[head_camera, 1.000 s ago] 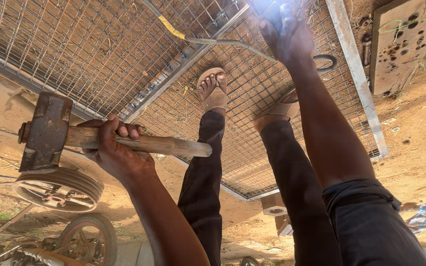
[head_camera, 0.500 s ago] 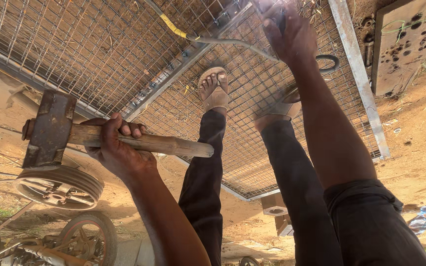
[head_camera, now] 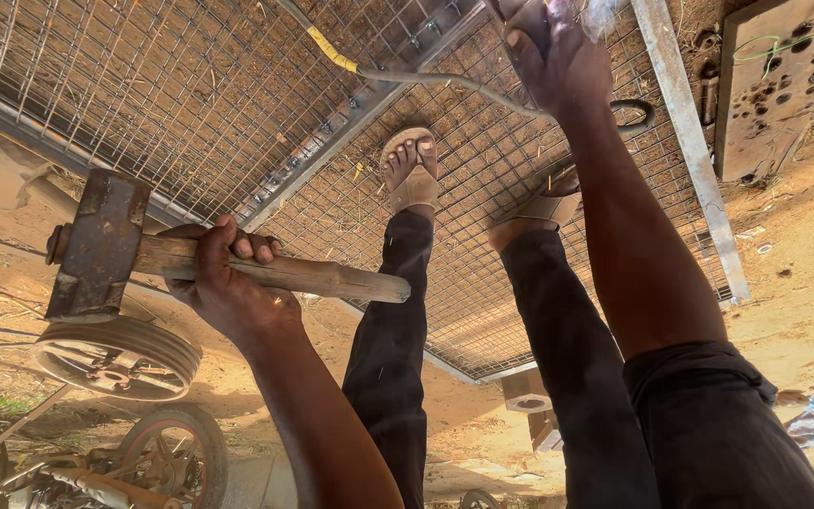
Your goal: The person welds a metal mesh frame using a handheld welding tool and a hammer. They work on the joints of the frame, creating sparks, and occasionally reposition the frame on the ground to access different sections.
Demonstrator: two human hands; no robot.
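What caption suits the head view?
Left hand grips a sledgehammer; right hand reaches down to the wire mesh panel.

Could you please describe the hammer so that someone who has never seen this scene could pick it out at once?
Start from the big wire-mesh panel lying on the sandy ground, and look off its near edge, above a grooved pulley wheel. There the left hand grips the hammer by its pale wooden handle. Its blocky, rusty dark head sets it apart from the thin wires and round wheels nearby.
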